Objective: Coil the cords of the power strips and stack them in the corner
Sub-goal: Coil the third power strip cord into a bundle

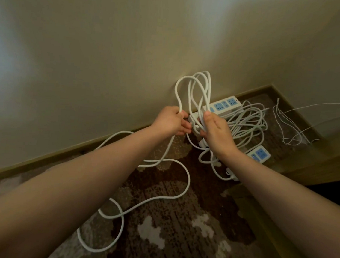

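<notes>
My right hand (215, 131) grips a bundle of white cord loops (198, 87) that stand up above it, together with the end of a white power strip (194, 120). My left hand (171, 120) holds the same white cord just left of the bundle. From there the loose cord (182, 189) trails down and winds across the carpet toward me. A second power strip (223, 106) with blue sockets lies against the wall on its tangled cord (247, 122). A third strip (259, 154) lies right of my right wrist, its plug (230, 173) beside my forearm.
Thin white wires (288, 124) hang and lie in the far right corner. A wooden baseboard (67, 151) runs along the beige wall. A wooden ledge (315, 166) borders the patterned brown carpet (170, 236) on the right.
</notes>
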A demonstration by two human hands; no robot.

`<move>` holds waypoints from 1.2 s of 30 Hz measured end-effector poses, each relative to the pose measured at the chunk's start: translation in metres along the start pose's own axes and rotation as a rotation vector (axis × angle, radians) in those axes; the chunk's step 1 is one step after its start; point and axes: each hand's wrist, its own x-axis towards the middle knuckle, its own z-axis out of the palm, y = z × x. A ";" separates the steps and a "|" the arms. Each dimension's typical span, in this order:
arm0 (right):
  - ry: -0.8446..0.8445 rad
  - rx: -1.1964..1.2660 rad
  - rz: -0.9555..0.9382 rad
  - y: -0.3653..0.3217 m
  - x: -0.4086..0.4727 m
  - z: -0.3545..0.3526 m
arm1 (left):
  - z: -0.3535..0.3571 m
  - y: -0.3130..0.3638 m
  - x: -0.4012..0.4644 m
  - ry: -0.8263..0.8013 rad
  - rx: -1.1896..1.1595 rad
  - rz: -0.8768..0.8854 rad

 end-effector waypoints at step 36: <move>-0.392 0.290 0.259 0.007 0.012 0.000 | -0.021 0.007 0.020 -0.001 0.108 0.132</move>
